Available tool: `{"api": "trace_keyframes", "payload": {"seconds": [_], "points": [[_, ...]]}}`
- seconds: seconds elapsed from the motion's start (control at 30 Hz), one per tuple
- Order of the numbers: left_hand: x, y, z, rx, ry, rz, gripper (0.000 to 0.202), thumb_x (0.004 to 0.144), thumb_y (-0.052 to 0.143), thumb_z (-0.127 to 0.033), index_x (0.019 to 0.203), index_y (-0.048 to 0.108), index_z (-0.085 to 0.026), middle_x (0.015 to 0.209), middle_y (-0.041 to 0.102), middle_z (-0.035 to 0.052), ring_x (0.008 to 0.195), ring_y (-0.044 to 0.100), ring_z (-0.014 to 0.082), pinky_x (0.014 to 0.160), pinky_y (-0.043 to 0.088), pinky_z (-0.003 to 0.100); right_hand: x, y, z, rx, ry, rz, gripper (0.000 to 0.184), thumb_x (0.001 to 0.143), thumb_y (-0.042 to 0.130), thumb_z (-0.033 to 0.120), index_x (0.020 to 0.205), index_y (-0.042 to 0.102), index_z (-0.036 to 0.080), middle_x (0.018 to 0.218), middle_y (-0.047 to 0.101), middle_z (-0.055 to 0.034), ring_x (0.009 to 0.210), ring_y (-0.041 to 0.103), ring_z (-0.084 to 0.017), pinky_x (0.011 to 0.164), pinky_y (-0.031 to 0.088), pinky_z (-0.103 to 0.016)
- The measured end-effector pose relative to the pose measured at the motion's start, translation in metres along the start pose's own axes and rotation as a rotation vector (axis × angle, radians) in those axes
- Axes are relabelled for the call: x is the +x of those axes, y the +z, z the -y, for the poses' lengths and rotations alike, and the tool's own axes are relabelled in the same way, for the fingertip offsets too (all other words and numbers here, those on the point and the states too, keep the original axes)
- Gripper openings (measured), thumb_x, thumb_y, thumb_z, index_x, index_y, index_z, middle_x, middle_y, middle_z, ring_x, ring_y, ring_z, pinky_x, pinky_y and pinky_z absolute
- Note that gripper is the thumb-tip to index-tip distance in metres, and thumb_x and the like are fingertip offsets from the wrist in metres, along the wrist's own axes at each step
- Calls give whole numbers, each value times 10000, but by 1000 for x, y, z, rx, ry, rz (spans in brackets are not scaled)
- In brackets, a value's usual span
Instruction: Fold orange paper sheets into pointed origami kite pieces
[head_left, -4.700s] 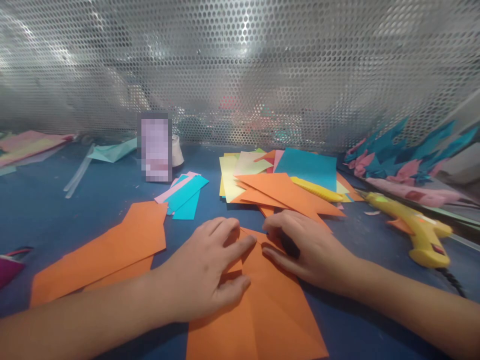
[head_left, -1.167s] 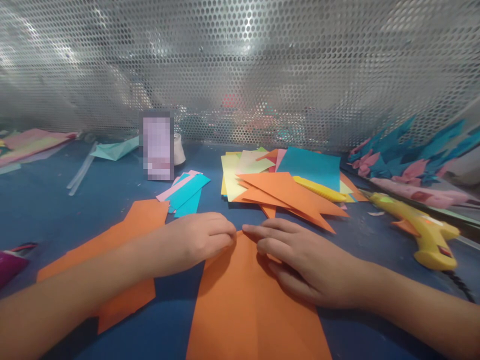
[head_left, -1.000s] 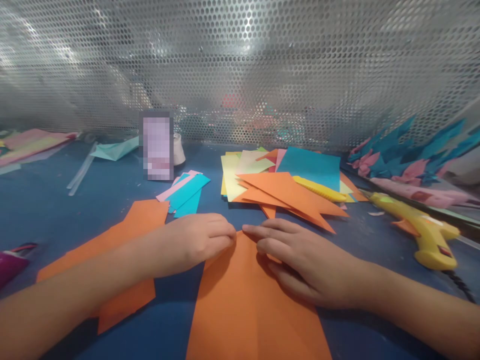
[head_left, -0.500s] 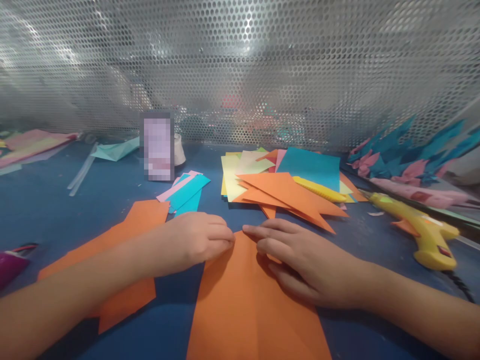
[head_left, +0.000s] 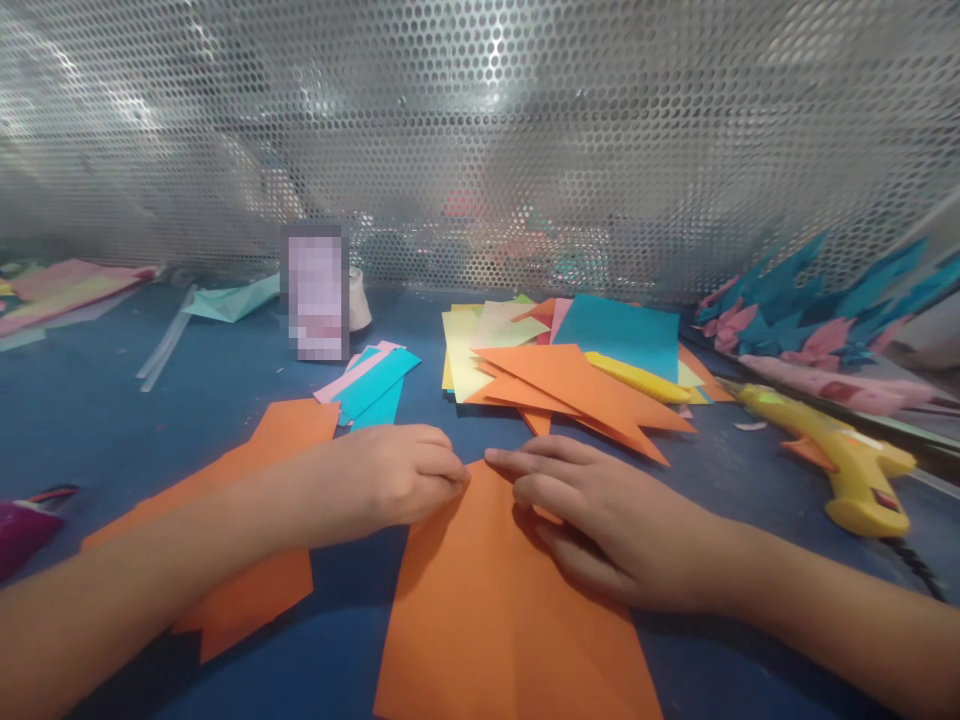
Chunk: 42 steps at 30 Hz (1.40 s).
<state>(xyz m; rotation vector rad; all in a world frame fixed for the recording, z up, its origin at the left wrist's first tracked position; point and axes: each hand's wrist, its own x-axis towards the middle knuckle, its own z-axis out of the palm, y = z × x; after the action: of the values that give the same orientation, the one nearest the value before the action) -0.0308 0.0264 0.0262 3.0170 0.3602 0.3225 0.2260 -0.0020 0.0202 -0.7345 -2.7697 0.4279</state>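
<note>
With the creased orange rectangular paper sheet beneath, the right hand lies spread while the left hand curls at its far edge — pinching or not, I cannot tell — apparently mid-fold, which next calls for firm creasing.

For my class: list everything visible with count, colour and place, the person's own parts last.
Perforated panel: 1, silver, back
Table: 1, blue, beneath
Creased sheet: 1, orange, front centre
Cut pieces: uncounted, orange, front left
Strips: several, blue/pink, left-centre
Pixelated object: 1, lilac, back left
Roll: 1, white, beside it
Folded paper: 1, mint, back left
Sticks: about 2, translucent, back left
Paper pile: uncounted, mostly pink, far left
Edge object: 1, purple, left edge
Paper stack: uncounted, mixed, centre
Pointed pieces: several, orange, on stack
Slim tool: 1, yellow, on stack
Glue gun: 1, yellow, right
Folded shapes: several, blue/pink, far right
Long object: 1, pink, far right
Left hand: 1, bare, on sheet
Right hand: 1, bare, on sheet
</note>
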Motion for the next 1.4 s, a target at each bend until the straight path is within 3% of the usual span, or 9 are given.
{"api": "trace_keyframes", "payload": {"seconds": [0.37,0.7,0.9,1.07,1.23,1.4], "points": [[-1,0,1,-28,20,-11,256,943,406,-96,868,650,-114,1023,686,98,864,606,183,707,520,280,-1,0,-1,-8,-3,3,127,836,450,103,883,537,184,1357,507,-81,1129,472,-221,947,419,-363],[1,-4,-2,-95,-59,18,197,887,457,-66,808,627,-130,1020,662,89,895,563,192,751,494,295,0,1,-1,-10,-5,-14,145,828,450,93,900,539,182,1333,507,-104,1178,470,-217,976,401,-362],[5,-1,-3,-125,-99,-15,154,835,479,-35,814,590,-140,1061,660,74,955,548,203,810,491,303,1,0,1,-50,-36,-6,165,848,422,99,938,543,168,1272,544,-103,1116,498,-212,951,414,-355],[4,-5,-5,-95,-110,29,139,835,491,-38,817,593,-132,1050,647,76,939,526,203,786,485,296,4,1,2,-55,-16,-13,153,844,416,102,915,531,173,1238,550,-120,1103,505,-219,951,416,-375],[2,-9,-6,-54,-109,63,186,895,482,-99,782,624,-137,923,637,82,882,529,196,722,475,292,2,2,4,-65,7,-19,141,847,405,106,917,514,163,1240,527,-135,1113,495,-227,972,402,-386],[2,-12,-9,5,-134,65,183,868,533,-122,730,649,-152,765,610,61,775,536,183,639,454,271,1,2,3,-86,5,-8,150,843,427,115,954,524,145,1256,516,-145,1131,487,-238,978,403,-383]]}}
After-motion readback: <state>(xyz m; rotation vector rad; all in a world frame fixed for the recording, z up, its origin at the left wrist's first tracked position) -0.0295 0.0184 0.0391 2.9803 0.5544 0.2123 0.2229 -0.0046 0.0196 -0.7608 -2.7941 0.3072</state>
